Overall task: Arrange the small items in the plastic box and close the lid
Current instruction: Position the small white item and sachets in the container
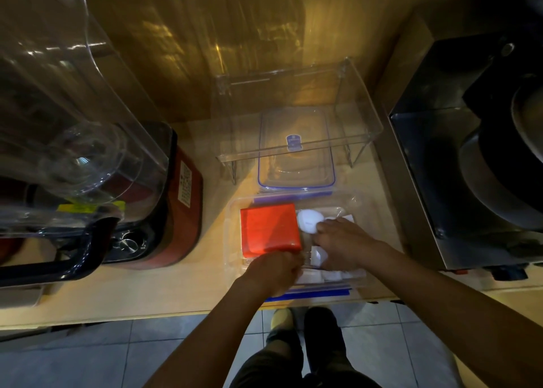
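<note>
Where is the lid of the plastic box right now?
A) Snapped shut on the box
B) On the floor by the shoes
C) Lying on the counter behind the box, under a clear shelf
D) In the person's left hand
C: the lid with the blue seal lies flat on the counter just behind the open plastic box, partly under the clear shelf, while both hands are inside the box.
</note>
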Tool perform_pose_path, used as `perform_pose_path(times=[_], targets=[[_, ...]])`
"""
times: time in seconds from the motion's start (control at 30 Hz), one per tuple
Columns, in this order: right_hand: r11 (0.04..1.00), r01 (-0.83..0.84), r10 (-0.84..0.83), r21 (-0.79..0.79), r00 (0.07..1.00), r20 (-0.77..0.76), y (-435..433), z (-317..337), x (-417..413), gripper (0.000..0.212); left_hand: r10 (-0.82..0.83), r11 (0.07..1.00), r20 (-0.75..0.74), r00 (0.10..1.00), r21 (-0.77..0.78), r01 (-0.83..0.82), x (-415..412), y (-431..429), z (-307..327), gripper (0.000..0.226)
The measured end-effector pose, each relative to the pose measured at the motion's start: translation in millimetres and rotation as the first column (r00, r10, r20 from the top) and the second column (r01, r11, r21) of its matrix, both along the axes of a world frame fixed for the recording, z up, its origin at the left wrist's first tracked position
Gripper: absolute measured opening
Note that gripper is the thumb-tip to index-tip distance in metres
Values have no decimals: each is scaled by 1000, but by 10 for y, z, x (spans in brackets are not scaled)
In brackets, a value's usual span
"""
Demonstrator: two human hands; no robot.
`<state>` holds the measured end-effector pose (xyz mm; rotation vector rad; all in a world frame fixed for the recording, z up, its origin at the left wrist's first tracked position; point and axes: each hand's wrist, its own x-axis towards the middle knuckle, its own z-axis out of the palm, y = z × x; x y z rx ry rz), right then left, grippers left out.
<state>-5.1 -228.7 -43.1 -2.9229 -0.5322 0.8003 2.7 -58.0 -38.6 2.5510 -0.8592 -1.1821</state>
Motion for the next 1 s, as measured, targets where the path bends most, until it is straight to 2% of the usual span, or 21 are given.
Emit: perform_pose_path(times=[0.2,0.3,0.37,0.43,0.5,0.57,0.63,0.77,0.9,1.0], targets=[[988,144,-148,54,987,69,21,-21,-43,53,86,996,45,995,-5,-86,-16,70,-1,31],[971,213,-226,108,965,136,-39,19,-97,48,106,994,78,991,26,-108,-33,103,-10,27],[954,269,-281,130,957,77,-119,110,-128,40,111,992,91,990,51,-116,-22,118,4,26],[974,225,-220,37,971,-92,-178,203,-156,31,97,992,104,990,68,-104,-14,122,18,24],[993,74,-93,-96,973,-211,-146,248,-201,27,93,991,118,989,80,-103,-18,110,27,24],[981,-9,-36,-195,973,-227,-64,203,-238,25,105,989,119,987,90,-116,-24,92,24,25],[970,-3,-54,-245,973,-226,7,142,-246,25,96,989,123,988,102,-109,-27,89,26,27],[994,-6,-20,-110,973,-230,-15,29,-258,26,82,982,151,985,158,-106,-25,139,51,32],[987,151,-132,58,958,-255,-29,28,-235,23,69,950,208,976,285,-128,-37,190,70,36],[982,187,-185,-10,956,-230,-24,54,-248,26,45,926,253,967,352,-135,-30,197,92,39]])
